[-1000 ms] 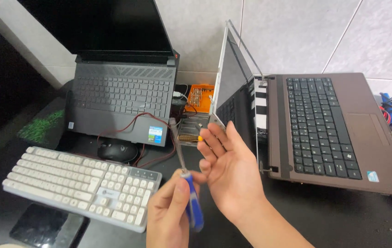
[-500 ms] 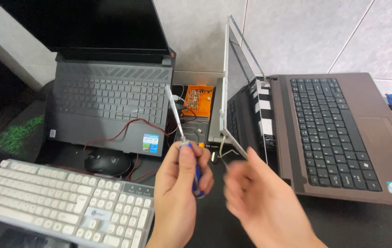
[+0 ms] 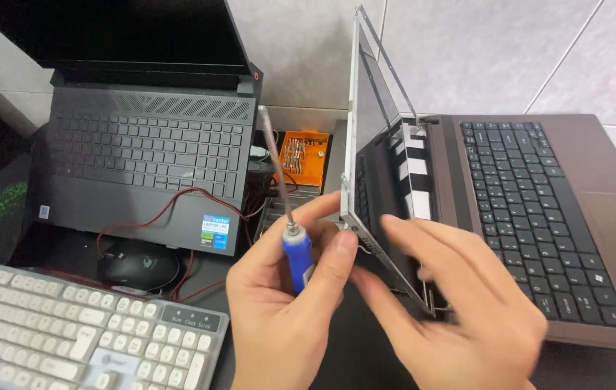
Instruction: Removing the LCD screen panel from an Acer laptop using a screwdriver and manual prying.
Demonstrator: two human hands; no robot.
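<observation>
The screwdriver (image 3: 290, 217) stands nearly upright in the left hand (image 3: 286, 303), in front of the gap between the two laptops. Its fingers are curled round the short blue handle, thumb pressed along one side; the long grey metal shaft leans slightly left with its tip uppermost. It looks light and rigid, and the smooth plastic handle may be slippery, so the handle is the sound place to grip it, not the thin shaft.

The right hand (image 3: 460, 303) is spread, fingers loose and blurred, holding nothing, its fingertips at the lower edge of the brown laptop's screen (image 3: 369, 144). That panel looks thin, stiff and probably fragile, with a bare metal frame and no bezel; it would best be held by its frame edges. The brown laptop (image 3: 539, 217) lies turned sideways, its matte dark keys facing up.

Behind the screwdriver sits an orange bit case (image 3: 304, 155) with rows of small metal bits. To the left are a black laptop (image 3: 145, 159), a red wire (image 3: 178, 202) across it, a glossy black mouse (image 3: 138, 263) and a white keyboard (image 3: 70, 339) with rounded keys.
</observation>
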